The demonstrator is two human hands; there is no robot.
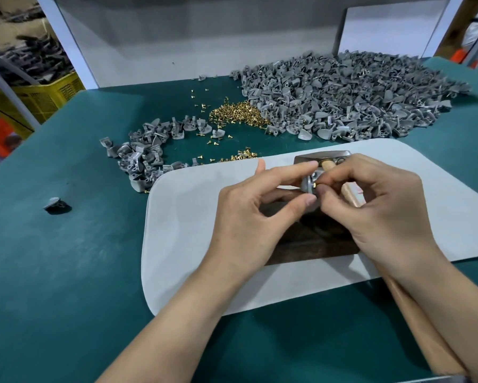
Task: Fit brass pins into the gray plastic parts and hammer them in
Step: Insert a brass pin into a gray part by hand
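My left hand pinches a small gray plastic part between thumb and forefinger above the pale mat. My right hand pinches a brass pin at the part's hole, fingertips touching the part. A hammer with a metal head and wooden handle lies on the mat under my right hand. A dark wooden block sits beneath both hands, partly hidden.
A large heap of gray parts fills the back right of the green table. A brass pin pile lies beside it. A smaller cluster of gray parts sits left, one stray part farther left. Yellow crate off-table.
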